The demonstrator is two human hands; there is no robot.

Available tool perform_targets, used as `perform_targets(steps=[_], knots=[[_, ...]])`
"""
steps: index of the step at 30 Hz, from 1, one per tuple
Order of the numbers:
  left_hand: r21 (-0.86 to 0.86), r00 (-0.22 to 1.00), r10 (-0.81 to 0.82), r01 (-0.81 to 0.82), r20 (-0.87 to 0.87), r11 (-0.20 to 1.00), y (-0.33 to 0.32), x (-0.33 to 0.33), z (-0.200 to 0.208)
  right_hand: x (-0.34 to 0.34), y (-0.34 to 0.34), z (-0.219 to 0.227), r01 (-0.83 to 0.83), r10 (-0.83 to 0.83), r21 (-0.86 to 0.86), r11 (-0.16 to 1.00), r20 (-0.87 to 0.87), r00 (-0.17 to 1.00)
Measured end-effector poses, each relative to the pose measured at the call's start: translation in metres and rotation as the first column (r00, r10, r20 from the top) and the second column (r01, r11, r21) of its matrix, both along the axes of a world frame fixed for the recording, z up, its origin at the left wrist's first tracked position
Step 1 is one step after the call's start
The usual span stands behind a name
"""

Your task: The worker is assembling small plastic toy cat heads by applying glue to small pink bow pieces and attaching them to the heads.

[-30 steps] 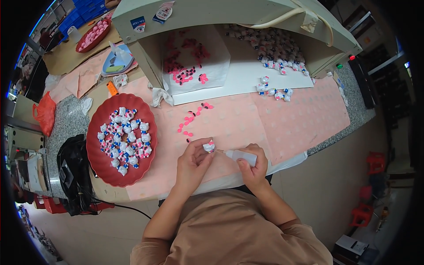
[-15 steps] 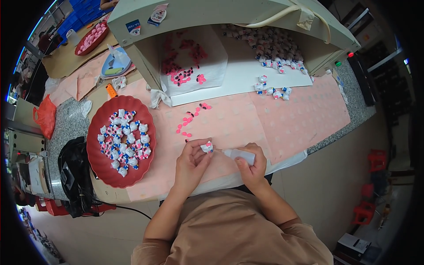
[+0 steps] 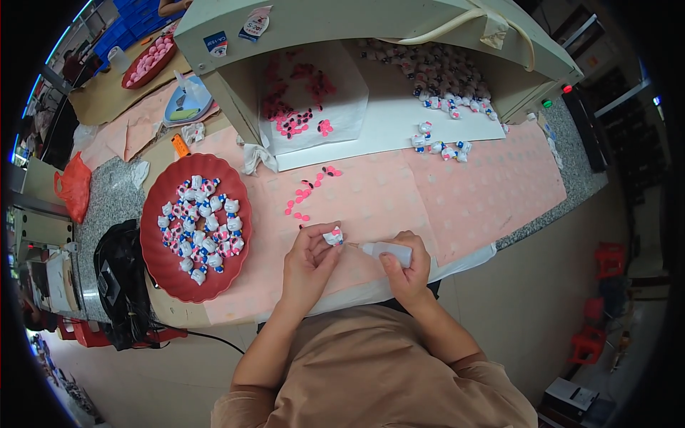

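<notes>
Pinched in the fingers of my left hand [image 3: 309, 260] is a small white cat figurine [image 3: 333, 236] with a touch of pink. My right hand [image 3: 409, 269] wraps round a translucent squeeze bottle [image 3: 391, 252], tipped sideways with its thin nozzle pointing at the figurine. Whether the nozzle tip touches the figurine I cannot tell. Small pink oval pieces [image 3: 305, 194], a few of them dark, lie in a loose trail on the pink mat [image 3: 378, 185] beyond my left hand. To the left, a red scalloped tray [image 3: 158, 267] holds many white, blue and pink figurines [image 3: 207, 242].
Ahead stands a grey-green hooded machine [image 3: 235, 107] with more figurines [image 3: 449, 85] and pink pieces [image 3: 292, 125] on white sheets inside. A blue dish [image 3: 203, 96], an orange object [image 3: 180, 146] and a black bag [image 3: 118, 285] are at the left. Red stools [image 3: 588, 344] stand on the right floor.
Hardly anything differs. The figurine in my left hand has tilted very slightly, while the bottle in my right hand stays at about the same spot.
</notes>
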State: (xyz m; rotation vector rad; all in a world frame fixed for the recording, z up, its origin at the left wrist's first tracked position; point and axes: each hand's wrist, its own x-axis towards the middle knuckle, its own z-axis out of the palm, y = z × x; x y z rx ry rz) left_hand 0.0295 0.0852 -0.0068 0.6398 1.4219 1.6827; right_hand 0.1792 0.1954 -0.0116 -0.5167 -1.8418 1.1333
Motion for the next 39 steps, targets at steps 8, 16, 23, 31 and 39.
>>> perform_targets(steps=[8,16,23,31,39], knots=[[0.033,0.995,-0.023,0.020,0.093,0.999,-0.012,-0.005,0.004,0.001,0.001,-0.007,-0.018,-0.007,-0.384,0.923,-0.064,0.998],[0.001,0.955,0.140,-0.145,0.261,0.989,-0.074,-0.029,0.018,-0.065,0.027,0.050,-0.358,0.415,-0.212,0.909,0.409,0.813],[0.027,0.951,0.147,-0.161,0.272,0.987,-0.092,-0.026,0.015,-0.120,0.040,0.040,-0.649,0.405,0.212,0.730,0.631,0.661],[0.052,0.945,0.065,-0.087,0.320,0.995,-0.088,-0.029,0.013,-0.127,0.040,0.043,-0.723,0.512,0.108,0.682,0.635,0.578],[0.064,0.944,0.007,-0.030,0.331,0.997,-0.082,-0.027,0.018,-0.135,0.048,0.045,-0.750,0.521,0.066,0.659,0.679,0.517]])
